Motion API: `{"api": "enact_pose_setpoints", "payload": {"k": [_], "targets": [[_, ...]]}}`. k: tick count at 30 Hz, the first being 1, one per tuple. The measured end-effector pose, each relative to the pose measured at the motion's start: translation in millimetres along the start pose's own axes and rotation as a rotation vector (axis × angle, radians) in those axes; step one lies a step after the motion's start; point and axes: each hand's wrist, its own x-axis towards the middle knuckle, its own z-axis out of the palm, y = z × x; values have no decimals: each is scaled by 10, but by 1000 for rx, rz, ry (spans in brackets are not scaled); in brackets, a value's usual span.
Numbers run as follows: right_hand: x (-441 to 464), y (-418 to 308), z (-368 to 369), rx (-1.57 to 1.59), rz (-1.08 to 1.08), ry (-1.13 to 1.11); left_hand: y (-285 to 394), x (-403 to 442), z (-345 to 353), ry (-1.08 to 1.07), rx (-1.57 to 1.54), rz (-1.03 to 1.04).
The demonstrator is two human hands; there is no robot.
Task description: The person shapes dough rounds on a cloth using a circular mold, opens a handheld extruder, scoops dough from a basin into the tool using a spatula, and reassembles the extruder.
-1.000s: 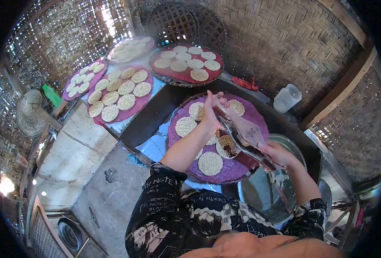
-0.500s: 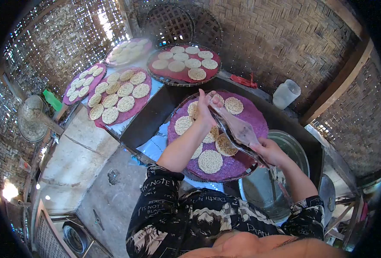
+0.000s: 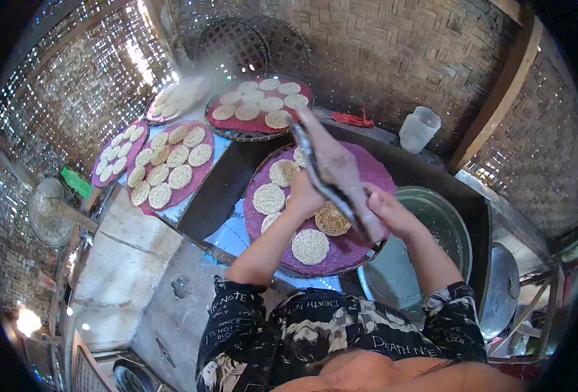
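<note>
The left hand (image 3: 307,195) and right hand (image 3: 390,212) hold a long flat piece (image 3: 336,167) between them, tilted above the right side of the purple-lined tray (image 3: 372,171), near the basin (image 3: 397,282).

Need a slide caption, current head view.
Left hand and right hand hold a motion-blurred flat object above a purple-lined round tray of noodle-textured discs, beside a large basin.

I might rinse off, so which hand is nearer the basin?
Your right. The right hand is by the left edge of the basin; the left hand is farther left, over the purple cloth.
</note>
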Motion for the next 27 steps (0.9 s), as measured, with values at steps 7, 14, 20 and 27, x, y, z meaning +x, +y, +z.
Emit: {"api": "enact_pose_setpoints", "payload": {"k": [7,14,20,27], "targets": [[296,731,-185,-1089,-50,402,-544,-575,-414,365,-731,-108],[399,749,-129,-1190,76,306,-453,-986,-826,410,-839,-295],[400,836,-200,-1238,-94,334,-1421,-1129,-1180,291,-1143,-337],[-66,484,-220,-1073,57,452,-863,-1094,-1013,383,-993,-262]]}}
